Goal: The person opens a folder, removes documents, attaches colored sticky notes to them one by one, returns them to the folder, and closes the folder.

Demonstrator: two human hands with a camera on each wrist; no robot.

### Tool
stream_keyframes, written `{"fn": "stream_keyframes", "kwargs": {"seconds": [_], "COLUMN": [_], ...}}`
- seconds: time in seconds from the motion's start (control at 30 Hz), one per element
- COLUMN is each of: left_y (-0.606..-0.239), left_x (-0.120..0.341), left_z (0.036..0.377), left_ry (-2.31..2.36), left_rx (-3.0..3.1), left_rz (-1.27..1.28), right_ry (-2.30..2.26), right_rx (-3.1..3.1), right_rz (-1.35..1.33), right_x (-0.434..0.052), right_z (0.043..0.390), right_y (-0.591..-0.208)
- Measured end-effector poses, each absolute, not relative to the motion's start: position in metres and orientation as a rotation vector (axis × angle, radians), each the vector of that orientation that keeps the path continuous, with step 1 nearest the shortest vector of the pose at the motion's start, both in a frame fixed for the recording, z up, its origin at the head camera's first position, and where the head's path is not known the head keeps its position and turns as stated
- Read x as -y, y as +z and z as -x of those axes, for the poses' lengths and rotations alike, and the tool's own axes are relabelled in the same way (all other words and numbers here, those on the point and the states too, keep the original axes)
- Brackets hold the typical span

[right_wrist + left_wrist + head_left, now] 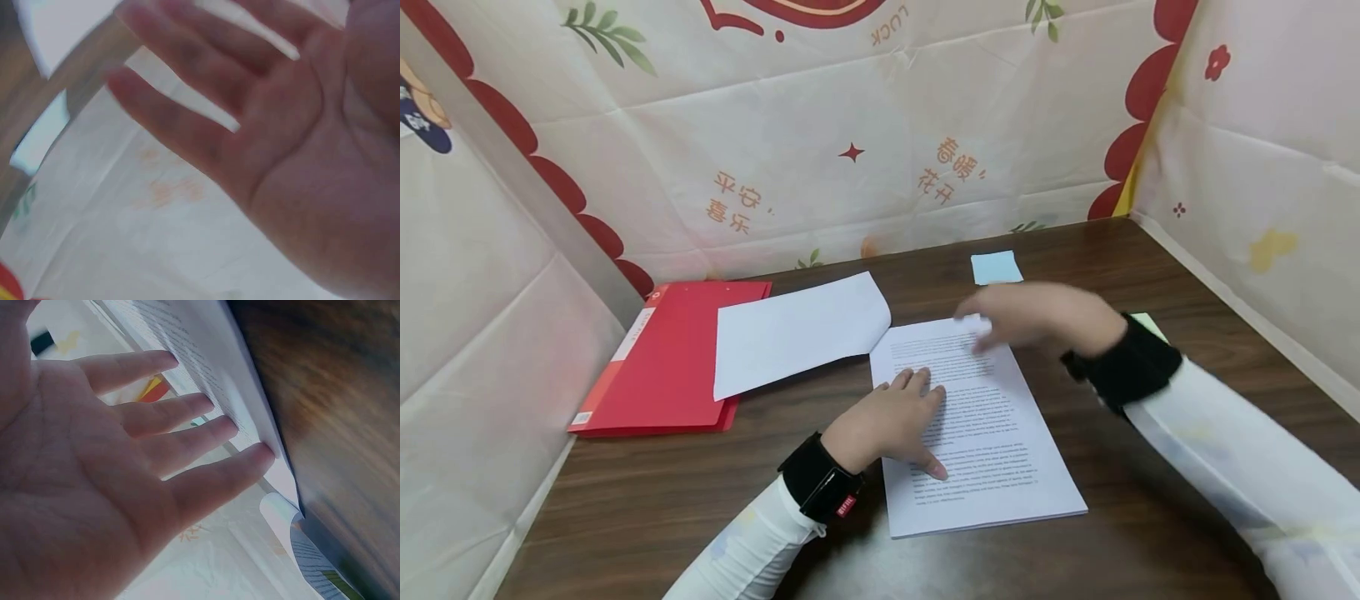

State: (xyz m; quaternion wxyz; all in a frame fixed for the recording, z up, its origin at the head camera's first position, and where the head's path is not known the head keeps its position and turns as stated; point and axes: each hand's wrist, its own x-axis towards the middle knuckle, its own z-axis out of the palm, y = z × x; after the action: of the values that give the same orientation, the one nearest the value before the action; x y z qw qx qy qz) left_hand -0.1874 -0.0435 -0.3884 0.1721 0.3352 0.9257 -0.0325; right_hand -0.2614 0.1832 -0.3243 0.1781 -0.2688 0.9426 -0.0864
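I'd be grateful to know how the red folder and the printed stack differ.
The red folder has a white strip on its left; the printed stack shows dark text on white. The left hand rests on the printed stack; the turned page partly hides the red folder. Both lie on the table.

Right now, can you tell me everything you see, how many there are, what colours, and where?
Table: 1, brown, under everything.
Cloth: count unclear, white with red edging and coloured prints, behind and at both sides.
Printed stack: 1, white with dark text, middle.
Turned page: at least 1, white, reaching over the folder.
Folder: 1, red, left.
Blue note: 1, light blue, far side.
Green paper: 1, pale green, right, partly hidden.
Sleeves: 2, whitish, on both arms.
Wristbands: 2, black, one per wrist.
Left hand: 1, bare, on the stack.
Right hand: 1, bare, blurred, by the stack's far right corner.
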Motion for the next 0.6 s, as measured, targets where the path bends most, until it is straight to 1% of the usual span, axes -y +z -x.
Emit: {"fn": "stream_keyframes", "kwargs": {"seconds": [0.13,0.27,0.4,0.6], "left_y": [-0.388,-0.389,-0.391,-0.390], "left_x": [0.044,0.044,0.044,0.045], "left_z": [0.188,0.189,0.189,0.189], "left_ry": [-0.097,-0.122,-0.127,-0.122], "left_rx": [-2.634,-2.654,-2.660,-2.663], "left_rz": [-0.958,-0.973,-0.984,-0.968], "right_ry": [-0.244,-0.254,-0.285,-0.270], "right_rx": [-2.809,-2.816,-2.809,-2.824], "right_rz": [0.661,0.557,0.488,0.419], "right_x": [-0.201,-0.221,-0.237,-0.247], "right_z": [0.330,0.377,0.400,0.408], "right_y": [-0.326,-0.346,-0.370,-0.390]}}
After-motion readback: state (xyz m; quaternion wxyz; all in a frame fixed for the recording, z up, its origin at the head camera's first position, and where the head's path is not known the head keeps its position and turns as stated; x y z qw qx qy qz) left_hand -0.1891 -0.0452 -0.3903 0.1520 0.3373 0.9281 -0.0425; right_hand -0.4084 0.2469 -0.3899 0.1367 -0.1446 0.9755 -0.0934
